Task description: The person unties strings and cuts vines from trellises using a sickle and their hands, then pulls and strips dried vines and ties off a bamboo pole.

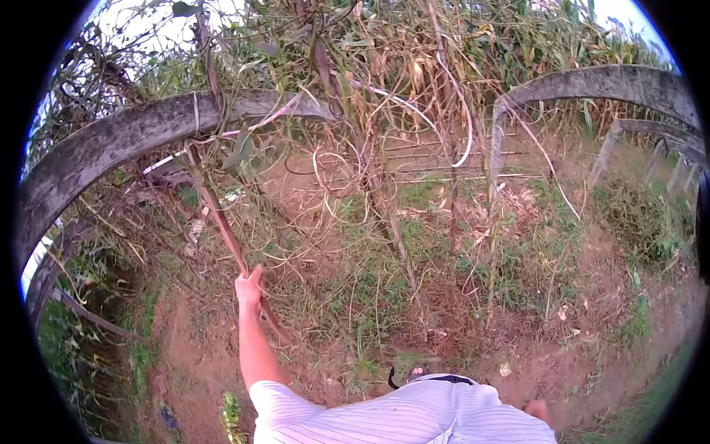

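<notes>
My left hand (250,287) is wrapped round a long brown wooden stake (224,224), which leans at a slant. The stake's lower end shows below my fist, and its upper part runs up into tangled vines near the beam. Dry, curling vines (296,229) hang just beside this hand and stake. Low at my right side, only a small blurred part of my right hand (538,409) shows next to my striped shirt (384,422). Its fingers cannot be made out, nor anything in them.
A grey concrete beam (133,140) crosses at the left, and another beam (606,83) spans the right. Other thin upright stakes (398,240) carry vines. A pale strap (467,129) dangles in loops. Weeds (362,314) cover reddish soil; tall corn plants (540,44) stand behind.
</notes>
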Motion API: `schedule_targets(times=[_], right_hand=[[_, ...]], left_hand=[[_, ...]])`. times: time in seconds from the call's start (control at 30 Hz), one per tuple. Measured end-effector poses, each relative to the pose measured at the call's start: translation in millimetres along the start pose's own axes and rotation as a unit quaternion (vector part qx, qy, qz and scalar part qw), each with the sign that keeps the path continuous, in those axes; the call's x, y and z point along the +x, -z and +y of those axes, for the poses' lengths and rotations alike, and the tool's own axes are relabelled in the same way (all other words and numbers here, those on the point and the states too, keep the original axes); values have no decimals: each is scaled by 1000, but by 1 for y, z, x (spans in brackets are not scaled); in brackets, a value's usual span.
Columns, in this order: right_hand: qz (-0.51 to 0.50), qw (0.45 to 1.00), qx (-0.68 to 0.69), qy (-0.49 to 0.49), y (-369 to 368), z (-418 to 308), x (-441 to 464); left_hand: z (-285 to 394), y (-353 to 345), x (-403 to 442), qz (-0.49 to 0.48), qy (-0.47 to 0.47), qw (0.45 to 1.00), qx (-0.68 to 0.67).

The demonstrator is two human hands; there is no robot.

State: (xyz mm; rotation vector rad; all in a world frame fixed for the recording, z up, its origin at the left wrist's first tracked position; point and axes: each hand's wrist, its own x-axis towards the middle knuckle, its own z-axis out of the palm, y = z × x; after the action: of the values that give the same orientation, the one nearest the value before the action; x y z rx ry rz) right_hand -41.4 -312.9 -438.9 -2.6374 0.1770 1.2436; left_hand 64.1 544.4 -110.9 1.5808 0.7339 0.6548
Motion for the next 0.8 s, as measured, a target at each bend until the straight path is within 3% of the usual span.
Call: schedule_targets(times=[0.1, 0.13, 0.17, 0.2, 0.23, 0.27, 0.4, 0.47, 0.53, 0.6, 0.63, 0.7, 0.8], right_hand=[[-14, 973, -194, 123, -21, -23, -16], [-14, 973, -184, 135, -21, -36, -13], [-28, 997, 40, 63, -19, -50, -1], [-10, 929, 369, -8, -16, -64, 11], [41, 815, 574, -58, -14, -78, 24], [83, 856, 510, -34, 10, -97, 17], [133, 882, 448, 57, 79, -135, 42], [99, 844, 518, 95, 116, -152, 53], [121, 860, 489, 81, 180, -190, 20], [120, 848, 503, 116, 200, -190, 66], [166, 868, 449, 131, 211, -193, 88], [218, 888, 374, 156, 244, -204, 112], [271, 896, 310, 168, 287, -239, 140]], left_hand=[[-40, 6, 9, -13, -10, 998, 67], [-52, 6, 12, -27, -10, 997, 73], [-67, 10, 15, -27, -7, 998, 57], [-77, 9, 16, -27, 0, 999, 42], [-76, 4, 6, -20, 5, 999, 36], [-85, 2, 5, -26, 12, 999, 38], [-117, 4, -6, -7, 17, 1000, 21], [-133, 1, -15, 12, -50, 997, -56], [-122, -4, -46, 71, -8, 997, 8], [-119, 2, -78, 134, 34, 987, 77], [-116, 2, -99, 138, 42, 974, 177], [-161, 13, -137, 112, 24, 975, 188], [-193, 4, -234, 49, 118, 955, 269]])
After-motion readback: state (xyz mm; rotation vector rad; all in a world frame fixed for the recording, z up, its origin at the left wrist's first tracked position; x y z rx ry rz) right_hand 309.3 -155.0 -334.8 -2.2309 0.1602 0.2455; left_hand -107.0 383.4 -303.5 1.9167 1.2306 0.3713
